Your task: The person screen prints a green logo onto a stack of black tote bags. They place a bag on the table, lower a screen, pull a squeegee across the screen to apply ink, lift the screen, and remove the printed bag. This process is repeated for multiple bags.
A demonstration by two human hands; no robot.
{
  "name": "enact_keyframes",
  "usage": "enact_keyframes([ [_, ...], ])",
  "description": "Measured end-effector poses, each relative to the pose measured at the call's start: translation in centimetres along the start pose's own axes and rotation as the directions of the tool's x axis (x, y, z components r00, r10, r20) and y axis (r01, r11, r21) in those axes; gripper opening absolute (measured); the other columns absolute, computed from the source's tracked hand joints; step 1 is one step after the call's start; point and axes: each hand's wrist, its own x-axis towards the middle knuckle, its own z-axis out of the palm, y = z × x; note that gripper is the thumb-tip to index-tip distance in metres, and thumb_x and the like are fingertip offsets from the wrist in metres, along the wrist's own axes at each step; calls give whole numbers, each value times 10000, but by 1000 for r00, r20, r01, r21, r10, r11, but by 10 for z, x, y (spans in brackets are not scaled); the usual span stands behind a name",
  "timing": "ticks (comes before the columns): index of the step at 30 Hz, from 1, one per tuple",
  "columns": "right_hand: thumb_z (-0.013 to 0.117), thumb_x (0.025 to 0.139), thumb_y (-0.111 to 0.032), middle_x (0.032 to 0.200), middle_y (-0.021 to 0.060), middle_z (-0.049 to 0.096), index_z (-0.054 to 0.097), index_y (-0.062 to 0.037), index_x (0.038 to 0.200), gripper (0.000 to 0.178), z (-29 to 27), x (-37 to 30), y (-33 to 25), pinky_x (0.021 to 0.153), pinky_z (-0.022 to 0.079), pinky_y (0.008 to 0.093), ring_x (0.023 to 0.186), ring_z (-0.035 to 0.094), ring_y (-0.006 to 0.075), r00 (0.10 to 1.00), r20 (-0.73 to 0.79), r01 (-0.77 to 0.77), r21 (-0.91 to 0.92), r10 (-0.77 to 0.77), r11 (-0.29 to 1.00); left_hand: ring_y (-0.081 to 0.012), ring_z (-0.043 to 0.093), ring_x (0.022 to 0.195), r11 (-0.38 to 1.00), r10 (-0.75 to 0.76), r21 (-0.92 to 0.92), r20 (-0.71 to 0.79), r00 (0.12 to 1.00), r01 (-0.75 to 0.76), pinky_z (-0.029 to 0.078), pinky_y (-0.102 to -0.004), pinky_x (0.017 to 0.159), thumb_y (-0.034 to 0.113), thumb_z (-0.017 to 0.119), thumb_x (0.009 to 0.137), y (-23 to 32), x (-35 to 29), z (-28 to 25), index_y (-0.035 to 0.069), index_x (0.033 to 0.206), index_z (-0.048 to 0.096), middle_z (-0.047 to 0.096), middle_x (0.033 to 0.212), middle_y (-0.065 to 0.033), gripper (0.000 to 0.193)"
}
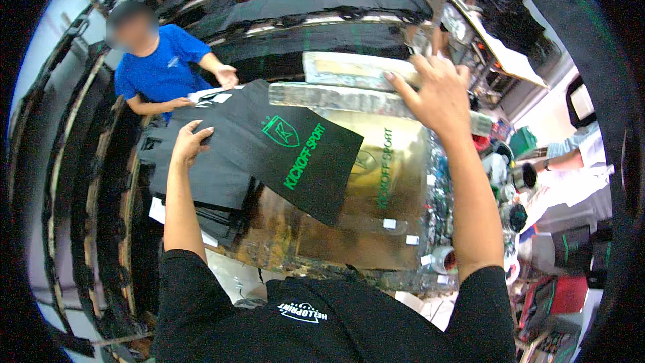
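Observation:
A black fabric piece with a green crest and green lettering lies slantwise over the left part of a yellowish printing screen, which bears the same kind of design in dark lines. My left hand is over a stack of black fabric left of that piece, fingers apart; whether they touch the cloth is unclear. At the far side, my right hand grips the right end of a long, pale, ink-stained squeegee. The squeegee is just behind the screen's far frame bar.
Across at the left, a person in a blue shirt has hands at the stack's far edge. Black-covered racks run behind. Jars and ink-stained containers crowd the right side. Another person's forearm reaches in there.

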Motion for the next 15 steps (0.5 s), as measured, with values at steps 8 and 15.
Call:
enact_keyframes([
  [8, 662, 950, -600, 925, 149, 688, 719, -65, 1050, 547, -11, 9, -10, 916, 396, 511, 981, 649, 334, 992, 107, -71, 9, 70, 997, -232, 710, 923, 981, -92, 104, -483, 871, 162, 603, -437, 802, 128, 858, 869, -141, 50, -97, -58, 1360, 610, 729, 1059, -168, 581],
  [15, 677, 939, -577, 914, 139, 683, 713, -81, 1024, 505, -5, -1, -4, 906, 391, 497, 952, 641, 325, 1000, -1, -21, -27, 21, 999, -447, 489, 1364, 567, 701, 778, -285, 653, -270, 384, -520, 1151, 326, 773, 963, -194, -64, -5, -24, 1502, 498, 527, 1474, -254, 698],
])
